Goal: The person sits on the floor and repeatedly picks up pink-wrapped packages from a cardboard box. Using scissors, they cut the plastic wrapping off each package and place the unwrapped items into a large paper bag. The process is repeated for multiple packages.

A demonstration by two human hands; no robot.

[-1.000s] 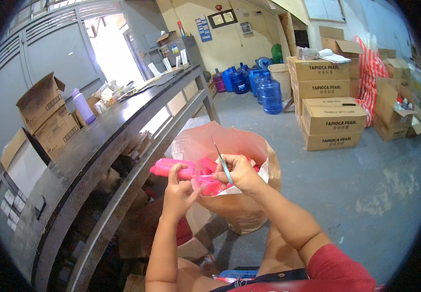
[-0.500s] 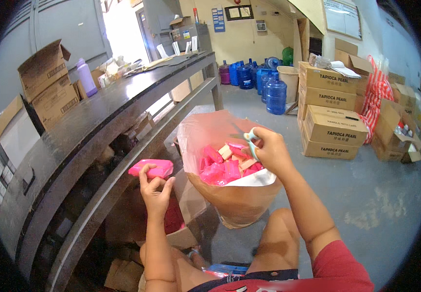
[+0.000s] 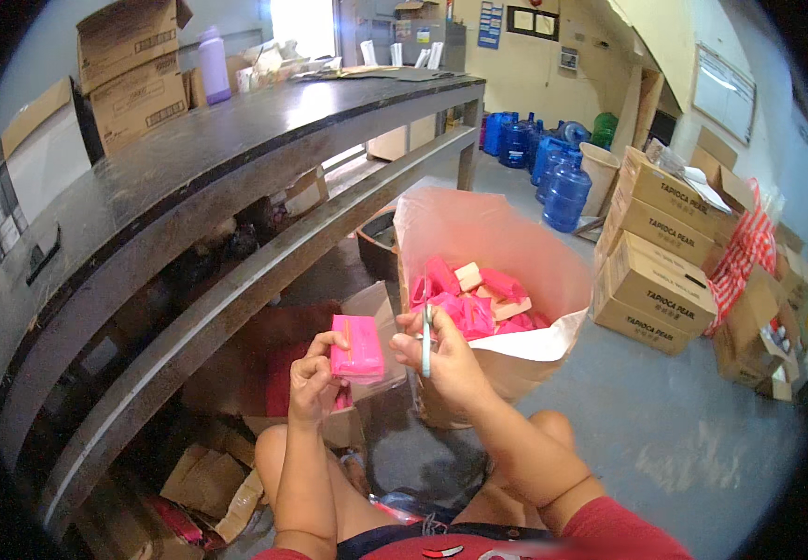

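A bright pink plastic-wrapped packet [image 3: 369, 355] is pinched in my left hand [image 3: 309, 383], one broad face toward me. Light blue-green handled scissors [image 3: 426, 343] sit in my right hand [image 3: 455, 369], just right of the packet and apart from it. They show nearly edge-on, so I cannot tell how far the blades are spread. Behind my right hand stands a large brown paper sack [image 3: 525, 243] with a pale folded rim. Several pink packets [image 3: 443, 278] and bare cream-coloured blocks [image 3: 468, 276] lie inside it. Below my left hand, a cardboard box [image 3: 371, 313] holds more pink material.
A long dark table [image 3: 264, 103] with a lower rail runs along the left, carrying cartons and a purple bottle [image 3: 214, 67]. Torn cardboard [image 3: 206, 481] lies beneath it. Blue water jugs [image 3: 565, 198] and stacked cartons [image 3: 651, 294] stand on the floor beyond the sack.
My left hand has brought the packet inward and turned it broad side toward me. My right hand has moved the scissors from over the sack down beside it. The view has shifted.
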